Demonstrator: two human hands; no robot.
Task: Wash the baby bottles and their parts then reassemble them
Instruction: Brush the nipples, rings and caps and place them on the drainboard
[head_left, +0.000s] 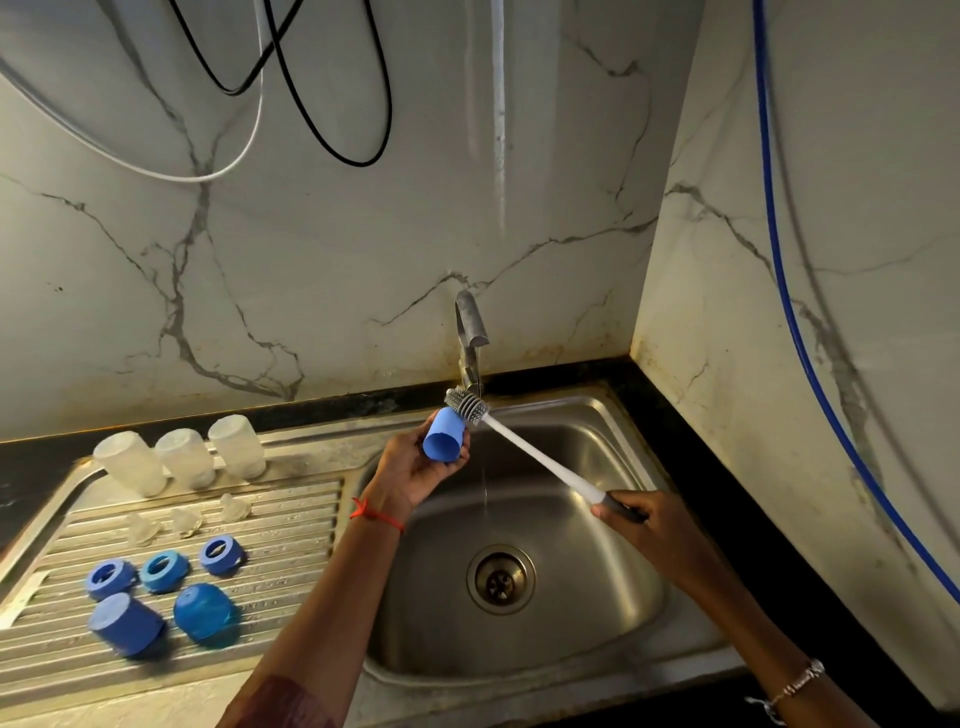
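- Two hands are raised over the sink basin, well apart from each other.
- Left hand: fingers and thumb curled round a blue cap, whose open mouth points back toward the person.
- Right hand: closed round the dark grip of a bottle brush. The white shaft runs up and across toward the left hand.
- Brush head: grey bristles, lying against the far end of the cap, just beyond the left fingertips.
- Tap: directly beyond the left hand. A thin water stream falls between the two hands.
- Drain: below and between the hands.
- Drainboard, to the left of the left hand:
  - three clear bottles, mouth down, farthest back
  - three clear nipples
  - three blue rings
  - two more blue caps, nearest the person
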